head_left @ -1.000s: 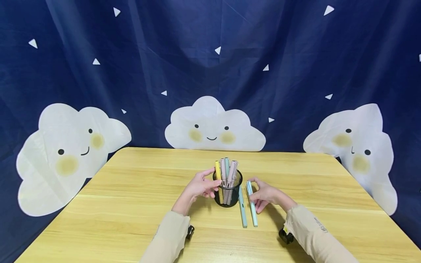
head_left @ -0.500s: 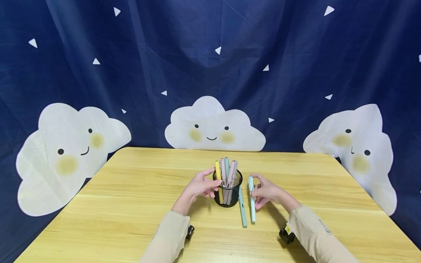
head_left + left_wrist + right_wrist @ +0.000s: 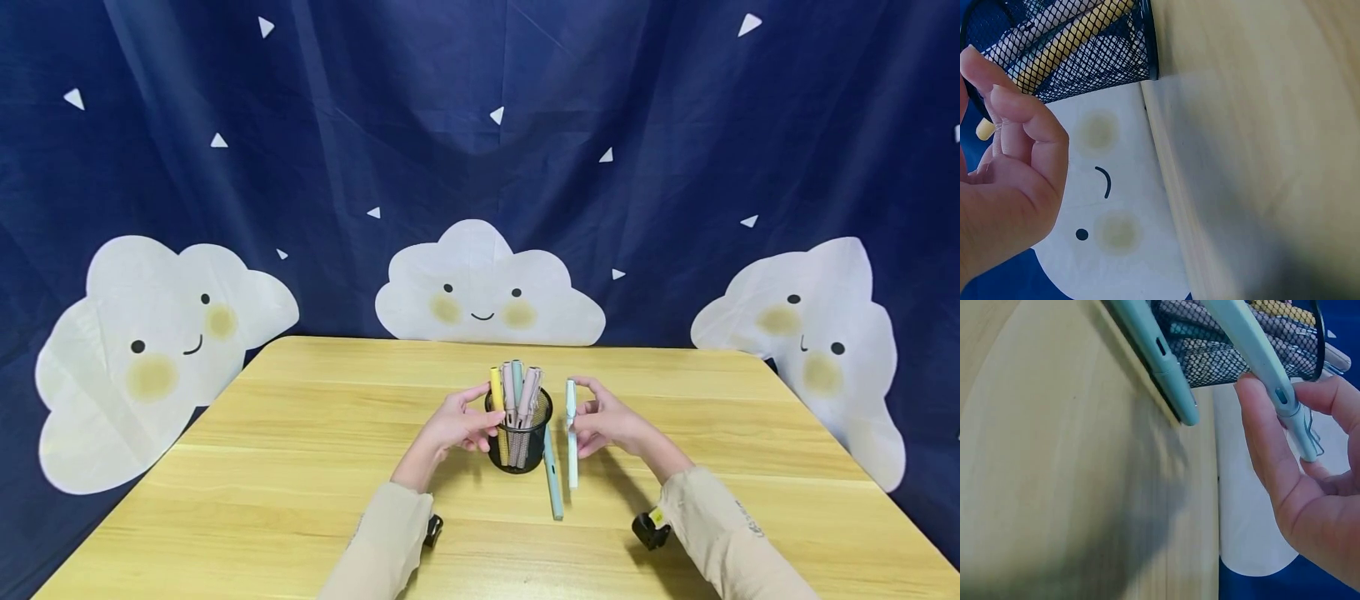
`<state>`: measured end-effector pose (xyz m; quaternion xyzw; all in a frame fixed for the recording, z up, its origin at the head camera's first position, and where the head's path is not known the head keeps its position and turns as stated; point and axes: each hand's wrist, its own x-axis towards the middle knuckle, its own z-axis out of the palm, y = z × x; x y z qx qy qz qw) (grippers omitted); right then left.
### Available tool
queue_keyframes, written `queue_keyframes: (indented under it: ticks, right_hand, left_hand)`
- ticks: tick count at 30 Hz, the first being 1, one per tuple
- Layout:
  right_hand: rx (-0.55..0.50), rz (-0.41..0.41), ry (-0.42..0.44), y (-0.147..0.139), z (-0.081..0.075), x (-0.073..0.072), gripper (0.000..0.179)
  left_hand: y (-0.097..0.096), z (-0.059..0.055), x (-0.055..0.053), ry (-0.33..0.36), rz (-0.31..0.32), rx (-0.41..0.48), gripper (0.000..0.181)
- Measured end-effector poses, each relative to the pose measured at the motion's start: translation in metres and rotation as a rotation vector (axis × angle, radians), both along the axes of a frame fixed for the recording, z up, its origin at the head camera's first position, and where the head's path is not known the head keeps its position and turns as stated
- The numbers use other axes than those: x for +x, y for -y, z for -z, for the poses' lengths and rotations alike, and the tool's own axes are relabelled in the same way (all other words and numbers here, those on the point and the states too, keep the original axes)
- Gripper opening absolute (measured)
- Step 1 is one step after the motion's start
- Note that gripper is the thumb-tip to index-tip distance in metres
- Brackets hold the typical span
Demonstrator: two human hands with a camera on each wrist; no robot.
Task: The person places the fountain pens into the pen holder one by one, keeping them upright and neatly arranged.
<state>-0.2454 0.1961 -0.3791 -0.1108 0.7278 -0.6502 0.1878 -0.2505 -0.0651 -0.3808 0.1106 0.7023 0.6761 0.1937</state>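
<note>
A black mesh pen holder [image 3: 536, 454] stands on the table with several pens upright in it: a yellow pen [image 3: 496, 385], a teal one and some greyish-mauve ones. My left hand [image 3: 459, 423] holds its left side by the rim, thumb in front. To its right, my right hand [image 3: 609, 425] pinches a pale mint pen [image 3: 1259, 359] between thumb and fingers, near the capped end with the clip. That pen is nearly upright, cap up, raised over the table. A teal pen [image 3: 553, 483] lies just right of the holder's base.
The wooden table [image 3: 300, 467] reaches back to a dark blue curtain [image 3: 450, 100] with white smiling clouds [image 3: 487, 304]. Small black devices [image 3: 651, 531] are strapped at both wrists, under beige sleeves [image 3: 705, 521].
My right hand has lifted the pale mint pen off the table and tipped it more upright, raising it beside the pen holder. The left hand and the holder have stayed put.
</note>
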Motion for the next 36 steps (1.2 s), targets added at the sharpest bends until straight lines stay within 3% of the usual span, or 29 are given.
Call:
queue_keyframes:
  ticks: [10,26,36]
  right_hand:
    - [-0.046,0.060,-0.086,0.005,-0.008,-0.001,0.077]
    - [-0.265,0.163,-0.156,0.017,-0.031,-0.001,0.072]
    - [-0.368,0.238,-0.210,0.023,-0.037,-0.004,0.059]
  left_hand:
    - [0.000,0.001,0.000,-0.005,0.009,0.009,0.071]
    - [0.000,0.002,-0.001,-0.003,0.004,0.004,0.071]
    - [0.000,0.002,-0.002,0.008,-0.003,0.004,0.072]
